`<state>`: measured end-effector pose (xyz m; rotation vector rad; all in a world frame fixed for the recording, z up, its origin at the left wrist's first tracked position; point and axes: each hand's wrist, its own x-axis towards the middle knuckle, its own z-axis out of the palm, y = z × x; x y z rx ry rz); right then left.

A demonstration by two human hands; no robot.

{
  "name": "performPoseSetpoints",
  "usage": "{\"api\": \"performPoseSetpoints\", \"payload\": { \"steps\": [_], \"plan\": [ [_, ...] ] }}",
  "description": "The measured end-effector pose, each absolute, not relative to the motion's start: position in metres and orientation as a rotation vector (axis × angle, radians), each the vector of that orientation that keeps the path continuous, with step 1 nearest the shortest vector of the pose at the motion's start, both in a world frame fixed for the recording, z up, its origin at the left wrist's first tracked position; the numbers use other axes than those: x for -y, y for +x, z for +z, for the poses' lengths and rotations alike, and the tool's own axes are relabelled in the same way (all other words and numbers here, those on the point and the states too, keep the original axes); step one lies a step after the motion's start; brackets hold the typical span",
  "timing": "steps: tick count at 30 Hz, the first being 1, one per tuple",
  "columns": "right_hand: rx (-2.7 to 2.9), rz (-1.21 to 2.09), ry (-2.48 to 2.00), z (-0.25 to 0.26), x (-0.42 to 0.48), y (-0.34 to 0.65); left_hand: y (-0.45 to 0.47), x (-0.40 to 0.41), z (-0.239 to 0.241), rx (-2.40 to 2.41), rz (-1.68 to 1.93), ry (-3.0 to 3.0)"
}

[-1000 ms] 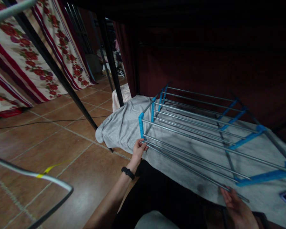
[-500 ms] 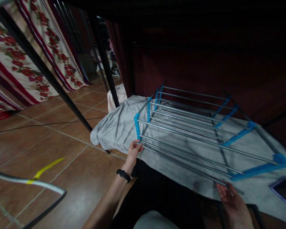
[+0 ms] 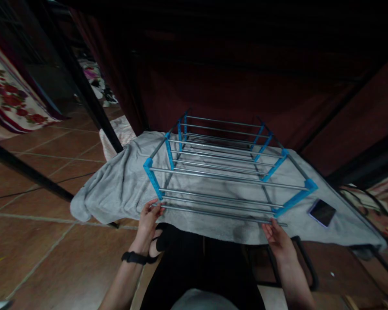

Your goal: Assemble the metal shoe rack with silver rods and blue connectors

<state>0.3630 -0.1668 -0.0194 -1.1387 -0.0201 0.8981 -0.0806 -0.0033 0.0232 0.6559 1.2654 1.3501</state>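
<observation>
A rack of metal rods joined by blue plastic brackets [image 3: 294, 200] lies on a grey blanket [image 3: 116, 183]. Along its near side runs a thin metal rod [image 3: 210, 213], apart from the front blue brackets. My left hand [image 3: 148, 218], with a black band at the wrist, pinches this rod near its left end, close to the lower corner of the left bracket. Toward the other end, the fingers of my right hand [image 3: 279, 239] are closed on the same rod, whose tip sticks out past them.
A phone [image 3: 322, 212] lies on the blanket to the right of the rack. Black metal posts [image 3: 29, 170] stand on the left over a tiled floor [image 3: 35, 241]. A dark red curtain [image 3: 213, 94] hangs behind. Below the blanket's right side is a black metal frame [image 3: 305, 262].
My view has turned to the right, so the rack appears further left and the phone is fully visible. Both hands keep hold of the rod at its two ends.
</observation>
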Motion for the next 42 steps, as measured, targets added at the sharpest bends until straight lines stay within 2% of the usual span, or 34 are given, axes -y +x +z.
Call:
{"api": "performPoseSetpoints", "payload": {
  "steps": [4, 19, 25, 35, 42],
  "plan": [
    [-0.018, 0.912, -1.009, -0.006, 0.164, 0.354, -0.083, 0.001, 0.024, -1.289, 1.332, 0.627],
    [0.052, 0.896, -0.98, 0.018, 0.151, 0.354, -0.088, 0.003, 0.022, -1.33, 1.312, 0.517],
    [-0.004, 0.897, -0.995, 0.008, 0.157, 0.355, -0.086, 0.003, 0.023, -1.334, 1.321, 0.567],
    [-0.173, 0.908, -1.07, -0.018, 0.172, 0.368, -0.078, 0.0, 0.014, -1.465, 1.308, 1.154],
    [-0.038, 0.87, -1.136, -0.051, 0.183, 0.381, -0.083, 0.001, 0.007, -1.474, 1.242, 1.494]
  ]
}}
